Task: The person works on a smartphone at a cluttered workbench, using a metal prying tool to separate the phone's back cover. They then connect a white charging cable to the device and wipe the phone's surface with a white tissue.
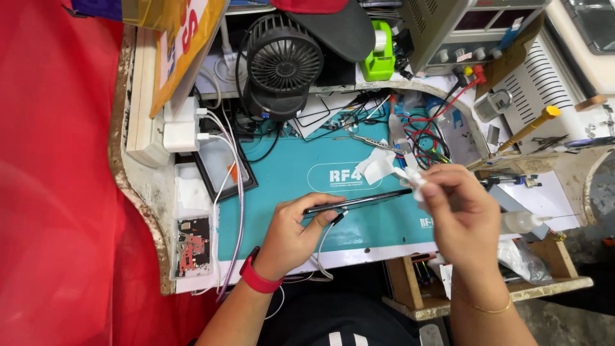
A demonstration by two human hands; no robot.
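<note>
Meanwhile, your left hand (291, 234) gripped the slim black phone (359, 200) by its near end, holding it edge-up just above the teal rubber work mat (288, 176). Your right hand (458, 214) pinched a small white wad of tissue (415, 181) against the phone's far end. A black desk fan (282, 64) stood behind the mat.

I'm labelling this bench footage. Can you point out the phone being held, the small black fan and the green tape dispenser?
phone (365, 200): head view, middle of its dark upturned edge.
small black fan (285, 59): head view, centre of the round grille.
green tape dispenser (380, 56): head view, on its green body.
</note>
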